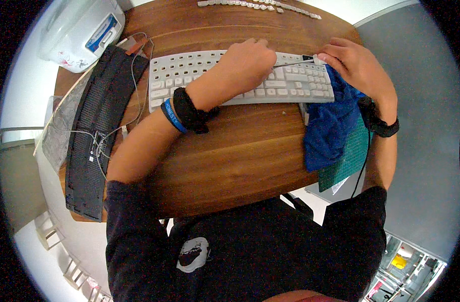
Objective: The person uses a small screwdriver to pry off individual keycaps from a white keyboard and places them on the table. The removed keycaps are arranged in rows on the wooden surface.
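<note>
A white keyboard (294,93) lies across the desk, with keycaps on its lower and right parts and bare switches showing along its upper left rows. My left hand (250,58) is closed above the keyboard's middle. From it a thin grey rod-like tool (293,63) reaches right, toward the keyboard's top right corner. At that corner my right hand (353,63) is closed, thumb and finger pinched by the tool's far end. A small whitish bit shows at its fingertips, too small to name. Beneath the right hand, a crumpled blue cloth (330,131) touches the keyboard's right end.
Rows of loose white keycaps (260,6) lie at the desk's far edge. On the left are a long black panel (96,121), thin cables (138,85) and a white container (84,40). A green cutting mat (348,161) lies partly under the cloth at the right edge.
</note>
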